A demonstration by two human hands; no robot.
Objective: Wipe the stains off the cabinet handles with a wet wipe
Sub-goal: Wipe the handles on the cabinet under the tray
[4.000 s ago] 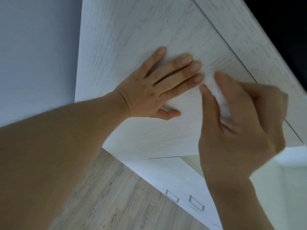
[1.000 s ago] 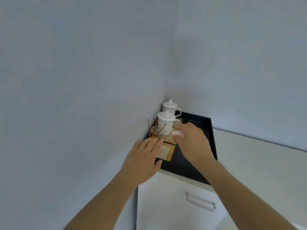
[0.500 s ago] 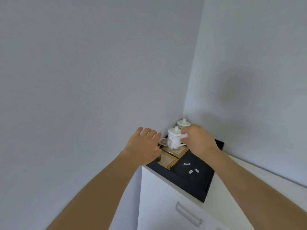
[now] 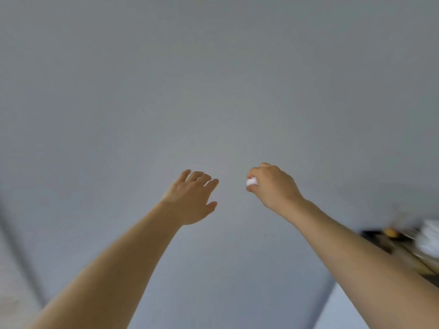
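Note:
My right hand (image 4: pixel 273 188) is raised in front of a plain grey wall, its fingers curled round a small balled-up white wet wipe (image 4: pixel 251 181). My left hand (image 4: pixel 192 198) is stretched out beside it with relaxed fingers, holding nothing. A gap separates the two hands. No cabinet handle is in view; the cabinet front is hidden below the frame.
A grey wall (image 4: pixel 213 79) fills most of the view. At the right edge, blurred, are the black tray (image 4: pixel 377 238) and white cups (image 4: pixel 430 241) on the cabinet top. A pale edge (image 4: pixel 342 312) shows at the bottom right.
The view has swung left and up, away from the cabinet top; tray and cups slid to the right edge. Both hands have lifted off the tray area, the wipe still in my right hand.

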